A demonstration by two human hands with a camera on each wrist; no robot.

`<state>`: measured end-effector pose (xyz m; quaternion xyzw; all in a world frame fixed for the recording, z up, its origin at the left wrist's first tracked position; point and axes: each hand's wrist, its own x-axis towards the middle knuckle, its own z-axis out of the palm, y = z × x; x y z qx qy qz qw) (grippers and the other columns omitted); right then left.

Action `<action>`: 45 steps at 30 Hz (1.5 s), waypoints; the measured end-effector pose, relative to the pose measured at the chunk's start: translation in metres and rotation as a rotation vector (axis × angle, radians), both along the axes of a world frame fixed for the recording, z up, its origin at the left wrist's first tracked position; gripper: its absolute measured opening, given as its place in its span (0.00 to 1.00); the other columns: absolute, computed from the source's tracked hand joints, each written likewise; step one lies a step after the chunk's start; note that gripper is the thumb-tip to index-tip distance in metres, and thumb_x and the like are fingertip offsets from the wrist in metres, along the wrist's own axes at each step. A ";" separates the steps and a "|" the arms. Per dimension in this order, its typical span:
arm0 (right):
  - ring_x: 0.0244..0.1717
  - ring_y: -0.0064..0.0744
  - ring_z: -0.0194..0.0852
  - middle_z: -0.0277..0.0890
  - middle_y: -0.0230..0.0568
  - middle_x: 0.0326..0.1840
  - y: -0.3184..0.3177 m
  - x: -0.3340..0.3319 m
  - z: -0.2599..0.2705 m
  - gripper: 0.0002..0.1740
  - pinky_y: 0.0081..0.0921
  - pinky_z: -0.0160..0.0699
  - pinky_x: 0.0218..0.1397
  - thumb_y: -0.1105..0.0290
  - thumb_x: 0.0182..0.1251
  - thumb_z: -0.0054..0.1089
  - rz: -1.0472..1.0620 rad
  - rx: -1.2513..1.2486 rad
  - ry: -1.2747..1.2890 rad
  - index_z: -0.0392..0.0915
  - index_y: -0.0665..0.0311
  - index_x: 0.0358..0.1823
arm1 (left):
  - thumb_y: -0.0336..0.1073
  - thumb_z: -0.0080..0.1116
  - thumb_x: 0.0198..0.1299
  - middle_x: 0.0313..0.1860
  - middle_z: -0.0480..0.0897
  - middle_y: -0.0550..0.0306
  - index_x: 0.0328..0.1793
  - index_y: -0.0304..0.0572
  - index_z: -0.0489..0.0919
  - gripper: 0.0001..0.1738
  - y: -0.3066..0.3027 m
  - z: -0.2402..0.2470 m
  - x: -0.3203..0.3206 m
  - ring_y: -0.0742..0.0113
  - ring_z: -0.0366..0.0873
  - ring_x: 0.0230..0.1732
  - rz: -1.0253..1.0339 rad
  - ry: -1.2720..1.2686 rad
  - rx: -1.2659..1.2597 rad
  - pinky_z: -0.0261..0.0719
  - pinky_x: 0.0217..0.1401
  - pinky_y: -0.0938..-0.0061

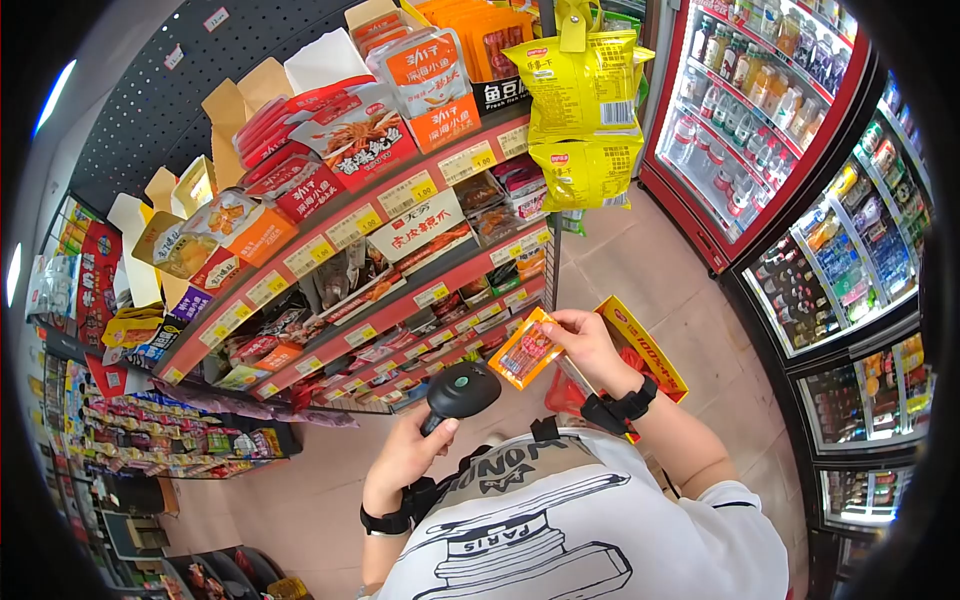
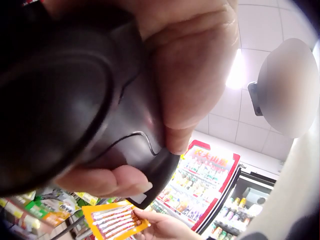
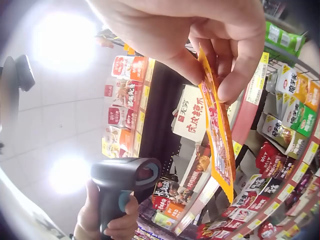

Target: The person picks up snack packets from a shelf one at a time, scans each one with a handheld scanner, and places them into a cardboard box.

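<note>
My left hand (image 1: 400,455) grips a black barcode scanner (image 1: 463,392) by its handle, the fingers wrapped round it in the right wrist view. The scanner's head points toward an orange snack packet (image 1: 524,348), a short gap away. My right hand (image 1: 592,345) pinches that flat packet at its upper corner between thumb and fingers. Reddish sticks show through the packet's window in the left wrist view. Edge-on in the right wrist view, the packet (image 3: 218,130) hangs down from the fingertips. Below the right hand, a yellow-and-red carton (image 1: 640,345) with red packs inside sits near the forearm.
A curved snack shelf (image 1: 330,240) with price tags and opened boxes stands ahead and to the left. Yellow snack bags (image 1: 580,110) hang at its end. Lit drink fridges (image 1: 755,100) line the right side, with a tiled floor (image 1: 620,250) between.
</note>
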<state>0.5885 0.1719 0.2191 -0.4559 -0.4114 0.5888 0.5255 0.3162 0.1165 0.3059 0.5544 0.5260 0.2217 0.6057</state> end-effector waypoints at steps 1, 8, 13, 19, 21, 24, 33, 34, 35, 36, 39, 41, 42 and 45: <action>0.34 0.17 0.73 0.79 0.35 0.35 0.000 0.001 -0.001 0.11 0.15 0.72 0.37 0.72 0.63 0.56 -0.002 -0.003 -0.001 0.77 0.73 0.42 | 0.42 0.57 0.60 0.23 0.73 0.65 0.42 0.36 0.74 0.15 0.000 -0.001 -0.001 0.78 0.69 0.24 0.003 -0.005 0.008 0.70 0.28 0.81; 0.33 0.20 0.76 0.78 0.36 0.34 -0.007 0.024 -0.038 0.10 0.17 0.75 0.35 0.71 0.65 0.54 -0.032 -0.135 -0.120 0.75 0.71 0.42 | 0.42 0.56 0.61 0.25 0.73 0.63 0.41 0.35 0.73 0.16 -0.001 -0.008 -0.005 0.78 0.70 0.25 0.048 -0.004 -0.032 0.70 0.29 0.82; 0.33 0.24 0.77 0.77 0.37 0.33 -0.029 0.063 -0.112 0.08 0.21 0.78 0.30 0.73 0.63 0.55 -0.121 -0.257 -0.255 0.73 0.69 0.40 | 0.42 0.55 0.61 0.25 0.74 0.63 0.43 0.35 0.72 0.16 -0.001 -0.009 -0.002 0.77 0.70 0.25 0.082 -0.025 -0.070 0.70 0.30 0.81; 0.27 0.33 0.77 0.75 0.42 0.29 -0.063 0.119 -0.211 0.07 0.27 0.79 0.25 0.78 0.53 0.57 -0.387 -0.510 -0.396 0.72 0.69 0.35 | 0.42 0.53 0.62 0.25 0.73 0.63 0.41 0.36 0.71 0.14 -0.003 -0.012 0.003 0.77 0.70 0.25 0.090 -0.009 -0.079 0.69 0.29 0.81; 0.30 0.36 0.78 0.74 0.40 0.31 -0.069 0.127 -0.205 0.07 0.34 0.82 0.26 0.80 0.54 0.54 -0.506 -0.709 -0.372 0.69 0.67 0.35 | 0.42 0.53 0.63 0.25 0.73 0.63 0.38 0.37 0.71 0.14 -0.004 -0.013 0.006 0.77 0.70 0.24 0.110 0.020 -0.092 0.68 0.28 0.81; 0.28 0.39 0.79 0.73 0.42 0.29 -0.070 0.140 -0.237 0.07 0.38 0.83 0.24 0.79 0.52 0.54 -0.530 -0.726 -0.438 0.69 0.66 0.33 | 0.47 0.51 0.64 0.25 0.74 0.61 0.42 0.35 0.71 0.19 -0.008 -0.017 0.011 0.75 0.70 0.24 0.094 0.055 -0.073 0.68 0.28 0.80; 0.40 0.49 0.79 0.77 0.63 0.32 -0.014 0.119 -0.166 0.07 0.35 0.77 0.43 0.78 0.50 0.53 -0.280 -0.798 -0.415 0.77 0.76 0.29 | 0.41 0.53 0.62 0.24 0.74 0.63 0.37 0.37 0.71 0.13 -0.024 -0.011 0.046 0.77 0.69 0.23 0.267 0.124 -0.142 0.68 0.27 0.81; 0.40 0.49 0.79 0.77 0.63 0.32 0.006 0.133 -0.240 0.07 0.35 0.77 0.43 0.78 0.50 0.53 -0.259 -0.795 -0.421 0.77 0.76 0.29 | 0.41 0.53 0.62 0.24 0.74 0.63 0.37 0.37 0.71 0.13 -0.028 -0.010 0.049 0.77 0.69 0.23 0.288 0.126 -0.144 0.68 0.27 0.81; 0.37 0.48 0.80 0.77 0.59 0.31 0.009 0.147 -0.317 0.09 0.36 0.79 0.37 0.76 0.52 0.53 -0.184 -0.696 -0.627 0.77 0.74 0.32 | 0.41 0.53 0.62 0.24 0.74 0.63 0.37 0.37 0.72 0.13 -0.031 -0.009 0.051 0.77 0.69 0.23 0.295 0.117 -0.148 0.68 0.27 0.81; 0.33 0.46 0.80 0.78 0.56 0.31 0.009 0.135 -0.386 0.10 0.37 0.82 0.31 0.73 0.54 0.53 -0.110 -0.584 -0.827 0.77 0.72 0.35 | 0.41 0.53 0.62 0.24 0.74 0.63 0.37 0.37 0.72 0.13 -0.034 -0.008 0.054 0.78 0.69 0.24 0.302 0.106 -0.151 0.68 0.27 0.81; 0.43 0.45 0.78 0.78 0.53 0.40 0.022 0.142 -0.321 0.12 0.33 0.76 0.47 0.71 0.55 0.50 0.526 -0.345 -1.404 0.80 0.70 0.34 | 0.42 0.54 0.62 0.24 0.74 0.63 0.37 0.36 0.72 0.14 -0.042 -0.007 0.060 0.78 0.70 0.24 0.333 0.164 -0.171 0.68 0.28 0.81; 0.43 0.45 0.78 0.78 0.52 0.39 0.010 0.150 -0.371 0.12 0.34 0.76 0.47 0.69 0.55 0.49 0.578 -0.235 -1.445 0.80 0.69 0.33 | 0.42 0.54 0.62 0.24 0.74 0.64 0.37 0.36 0.72 0.14 -0.047 -0.008 0.059 0.78 0.70 0.24 0.358 0.158 -0.185 0.68 0.28 0.81; 0.42 0.46 0.78 0.79 0.51 0.38 0.001 0.160 -0.408 0.13 0.35 0.76 0.47 0.67 0.56 0.49 0.616 -0.134 -1.484 0.81 0.67 0.31 | 0.42 0.54 0.62 0.24 0.74 0.64 0.37 0.36 0.72 0.14 -0.048 -0.010 0.059 0.78 0.70 0.24 0.370 0.150 -0.197 0.68 0.28 0.81; 0.41 0.47 0.78 0.79 0.51 0.36 -0.018 0.159 -0.289 0.15 0.37 0.76 0.45 0.65 0.56 0.49 0.298 -0.478 -1.272 0.82 0.67 0.29 | 0.43 0.54 0.62 0.24 0.74 0.64 0.36 0.36 0.72 0.15 -0.047 -0.018 0.050 0.78 0.70 0.24 0.376 0.108 -0.191 0.68 0.28 0.81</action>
